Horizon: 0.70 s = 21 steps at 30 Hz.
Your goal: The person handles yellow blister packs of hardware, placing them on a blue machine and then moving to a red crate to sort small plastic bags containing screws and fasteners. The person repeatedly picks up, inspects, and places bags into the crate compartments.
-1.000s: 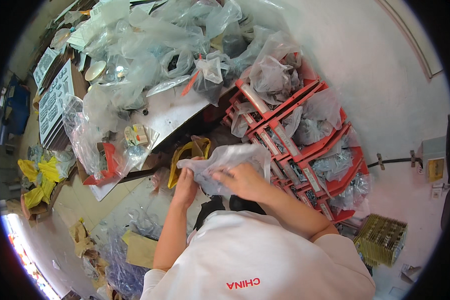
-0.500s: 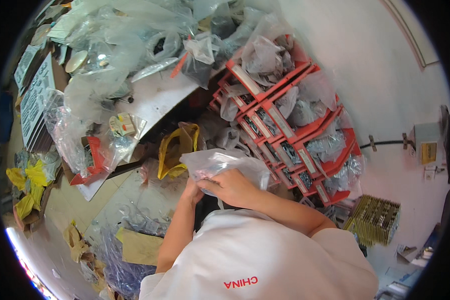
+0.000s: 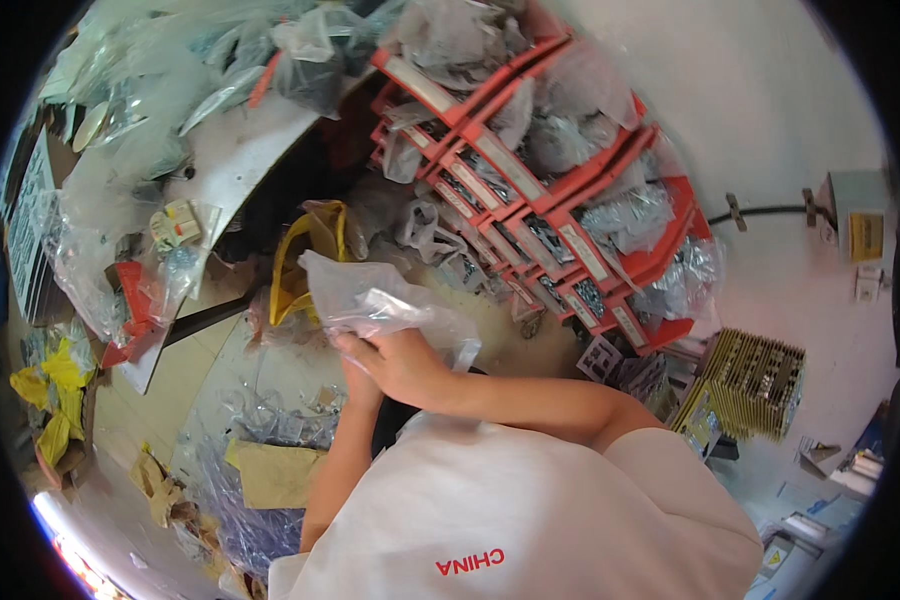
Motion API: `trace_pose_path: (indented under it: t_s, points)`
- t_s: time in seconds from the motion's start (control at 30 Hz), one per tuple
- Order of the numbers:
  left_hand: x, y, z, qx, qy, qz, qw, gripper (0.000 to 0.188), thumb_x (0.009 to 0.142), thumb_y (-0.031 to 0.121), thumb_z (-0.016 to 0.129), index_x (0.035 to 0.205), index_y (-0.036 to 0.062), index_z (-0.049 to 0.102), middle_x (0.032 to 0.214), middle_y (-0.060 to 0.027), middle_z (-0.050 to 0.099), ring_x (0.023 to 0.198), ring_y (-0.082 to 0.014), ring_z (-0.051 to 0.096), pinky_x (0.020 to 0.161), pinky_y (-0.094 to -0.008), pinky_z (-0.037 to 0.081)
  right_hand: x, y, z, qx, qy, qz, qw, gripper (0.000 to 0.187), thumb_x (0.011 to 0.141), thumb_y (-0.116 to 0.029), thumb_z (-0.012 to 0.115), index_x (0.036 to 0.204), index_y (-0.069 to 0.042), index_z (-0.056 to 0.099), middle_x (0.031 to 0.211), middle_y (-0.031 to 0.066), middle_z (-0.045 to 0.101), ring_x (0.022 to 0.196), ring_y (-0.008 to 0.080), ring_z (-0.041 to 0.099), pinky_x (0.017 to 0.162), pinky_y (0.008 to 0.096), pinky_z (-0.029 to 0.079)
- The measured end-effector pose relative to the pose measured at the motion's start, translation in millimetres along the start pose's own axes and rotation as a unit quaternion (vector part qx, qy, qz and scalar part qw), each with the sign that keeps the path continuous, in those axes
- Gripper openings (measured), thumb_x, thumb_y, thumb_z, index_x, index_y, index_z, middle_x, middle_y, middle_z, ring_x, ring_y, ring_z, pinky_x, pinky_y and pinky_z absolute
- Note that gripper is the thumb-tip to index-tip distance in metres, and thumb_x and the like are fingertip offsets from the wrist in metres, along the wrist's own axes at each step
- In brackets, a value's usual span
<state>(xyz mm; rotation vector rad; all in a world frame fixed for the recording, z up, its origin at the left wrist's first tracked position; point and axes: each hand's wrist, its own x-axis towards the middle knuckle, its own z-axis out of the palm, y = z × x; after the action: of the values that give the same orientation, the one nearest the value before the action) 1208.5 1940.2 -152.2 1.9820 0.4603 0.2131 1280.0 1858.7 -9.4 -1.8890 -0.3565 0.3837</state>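
A: What are the hands busy with?

B: Both are on a clear plastic bag (image 3: 375, 300), held up in front of the chest. The right hand (image 3: 402, 365) has its fingers closed on the bag's lower edge. The left hand (image 3: 358, 375) sits mostly behind the right one; it touches the bag from below, but I cannot tell whether its fingers are clamped or loose.

A: So which step is that?

B: I judge it as handling the bag itself, gathering or turning it, rather than picking or putting down. The film is crumpled and I cannot tell what is inside.

A: What does the next move call for?

B: A firm pinch on thin, slippery film, and room to swing it; a yellow bag (image 3: 305, 255) lies just behind it and the red bins (image 3: 560, 200) stand close on the right.

A: And the surroundings?

B: A grey desk (image 3: 240, 160) at upper left, heaped with more clear bags and small parts. The bins are stacked in slanted rows, stuffed with bagged parts. The floor (image 3: 195, 370) is pale, littered with plastic film, a brown paper piece (image 3: 275, 475) and yellow scraps (image 3: 55, 395). A white wall (image 3: 770, 90) at right carries a cable and a small grey box (image 3: 855, 225); a yellow crate (image 3: 755, 380) stands below.
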Motion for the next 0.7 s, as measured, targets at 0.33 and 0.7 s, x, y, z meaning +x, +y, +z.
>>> trace_pose_path:
  t_s: [0.33, 0.7]
  points:
    - [-101, -16, 95, -0.01, -0.082, 0.0, 0.997, 0.044, 0.102, 0.026, 0.059, 0.14, 0.0045, 0.053, 0.13, -0.0204, 0.065, 0.117, -0.0337, 0.062, 0.099, -0.0421, 0.049, -151, 7, -131, -0.232, 0.0, -0.249, 0.94, 0.027, 0.09, -0.026, 0.075, 0.112, -0.011, 0.071, 0.117, 0.0067, 0.073, 0.097, 0.0272, 0.071, 0.083, 0.0394, 0.059]
    - [-234, 33, 159, -0.069, -0.047, -0.175, 0.981, 0.022, 0.095, 0.014, 0.057, 0.114, 0.0029, 0.061, 0.102, -0.01, 0.068, 0.093, -0.021, 0.063, 0.083, -0.0341, 0.051, -293, 208, -150, -0.205, -0.181, 0.134, 0.952, 0.108, 0.091, -0.061, 0.073, 0.167, -0.007, 0.019, 0.174, 0.0241, 0.008, 0.155, 0.0523, 0.023, 0.124, 0.0647, 0.021]
